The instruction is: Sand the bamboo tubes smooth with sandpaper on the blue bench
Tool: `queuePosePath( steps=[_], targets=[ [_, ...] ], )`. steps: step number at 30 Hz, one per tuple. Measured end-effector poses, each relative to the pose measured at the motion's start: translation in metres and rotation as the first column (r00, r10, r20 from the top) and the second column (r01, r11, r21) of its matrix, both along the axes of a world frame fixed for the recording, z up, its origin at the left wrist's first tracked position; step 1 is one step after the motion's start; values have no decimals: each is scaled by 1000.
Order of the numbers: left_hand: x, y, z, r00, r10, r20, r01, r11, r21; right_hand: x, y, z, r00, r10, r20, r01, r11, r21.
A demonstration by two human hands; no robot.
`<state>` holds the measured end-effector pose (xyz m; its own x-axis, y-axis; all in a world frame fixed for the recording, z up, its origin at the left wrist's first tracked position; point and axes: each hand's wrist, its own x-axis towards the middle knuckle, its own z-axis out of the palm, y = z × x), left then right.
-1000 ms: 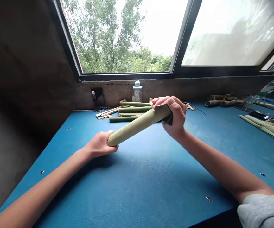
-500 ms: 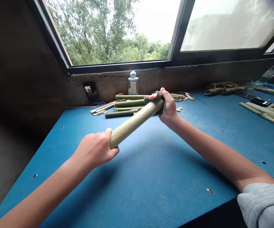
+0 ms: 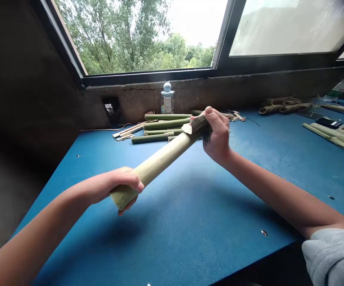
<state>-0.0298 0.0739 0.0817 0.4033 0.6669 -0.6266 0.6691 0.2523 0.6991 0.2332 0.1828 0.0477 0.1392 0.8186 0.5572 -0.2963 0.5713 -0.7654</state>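
Observation:
A pale green bamboo tube (image 3: pixel 162 159) slants over the table, its near end low at the left and its far end up at the right. My left hand (image 3: pixel 124 184) is closed around it close to the near end, thumb on top, with the cut end poking out past the palm. At the far end my right hand (image 3: pixel 218 135) is closed on a dark piece of sandpaper (image 3: pixel 199 124) wrapped over the tube. A pale corner of its backing folds up on the tube side. The far tip of the tube is hidden under the sandpaper and fingers.
Several green bamboo pieces (image 3: pixel 160 132) and thin split strips (image 3: pixel 130 131) lie on the blue table (image 3: pixel 189 222) along the wall. Behind them stands a jar with a pale blue lid (image 3: pixel 167 99). More bamboo (image 3: pixel 334 137) and a plastic bottle (image 3: pixel 341 87) are at the right.
The left hand has rolled and shifted, so the near end now shows past it. The tube has moved slightly down and left, and the right hand with the sandpaper slightly right.

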Motion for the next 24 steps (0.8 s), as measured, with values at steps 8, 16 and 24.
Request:
queuePosePath(
  steps=[8,16,24],
  targets=[
    [24,-31,-7,713,253,-654,256,774,579,-19,23,-32,947,194,-257,-297,838,-457],
    [15,-23,-18,412,531,-740,666,379,643,-22,26,-44,972,99,-212,-212,756,-619],
    [-1,-2,-14,821,235,-520,148,793,591,-17,7,-39,996,70,53,-53,960,-273]
  ],
)
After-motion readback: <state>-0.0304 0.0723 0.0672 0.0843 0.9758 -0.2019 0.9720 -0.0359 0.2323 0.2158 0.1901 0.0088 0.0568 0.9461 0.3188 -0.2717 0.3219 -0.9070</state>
